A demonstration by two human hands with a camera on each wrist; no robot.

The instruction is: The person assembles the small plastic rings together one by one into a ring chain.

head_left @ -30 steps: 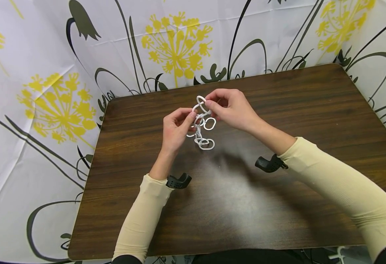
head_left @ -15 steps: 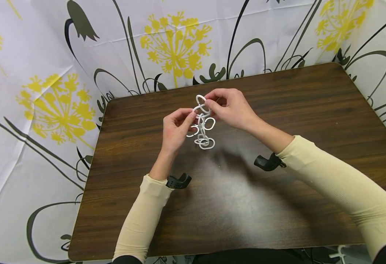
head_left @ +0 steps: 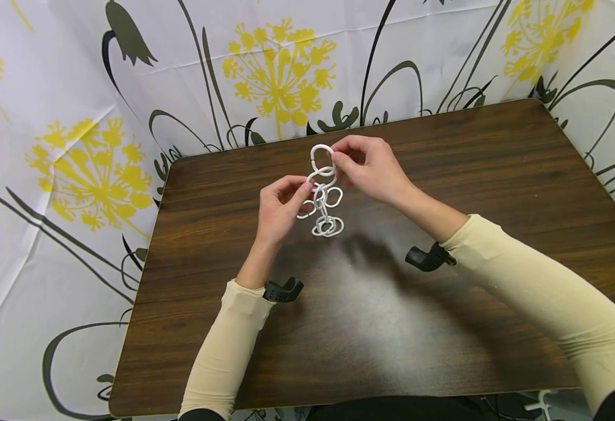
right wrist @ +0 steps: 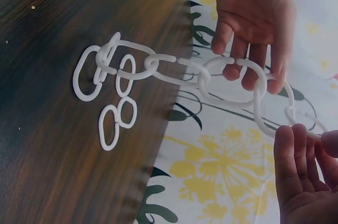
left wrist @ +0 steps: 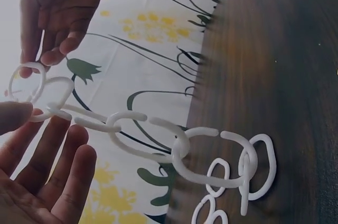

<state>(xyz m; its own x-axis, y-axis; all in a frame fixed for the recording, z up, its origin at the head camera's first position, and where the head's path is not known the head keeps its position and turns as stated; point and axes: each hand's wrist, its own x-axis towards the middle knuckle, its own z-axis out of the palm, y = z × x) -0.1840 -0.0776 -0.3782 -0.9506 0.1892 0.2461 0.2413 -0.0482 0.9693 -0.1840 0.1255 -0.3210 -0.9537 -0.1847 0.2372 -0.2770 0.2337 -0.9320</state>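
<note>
A chain of white plastic C-shaped links (left wrist: 203,182) hangs between my hands and the table, its lowest links down at the wood. Thumb and fingertips of my left hand (head_left: 278,207) pinch a link near the upper end. Just above and to the right, my right hand (head_left: 372,166) pinches the top link (head_left: 313,154), which stands upright and meets the link below it. In the left wrist view, the other fingers of the left hand spread loosely beneath the chain. Several loose white links (right wrist: 101,126) lie on the table beside the chain's lower end.
The dark wood-grain table (head_left: 207,339) stretches out around the hands. A white curtain (head_left: 192,76) with yellow and grey flowers hangs along its back and left side. Black camera mounts (head_left: 284,289) sit at both wrists.
My right hand has lifted slightly, raising the top link and turning its round face to view. The lower chain has swung a little and its bottom links have shifted. The left hand barely moved.
</note>
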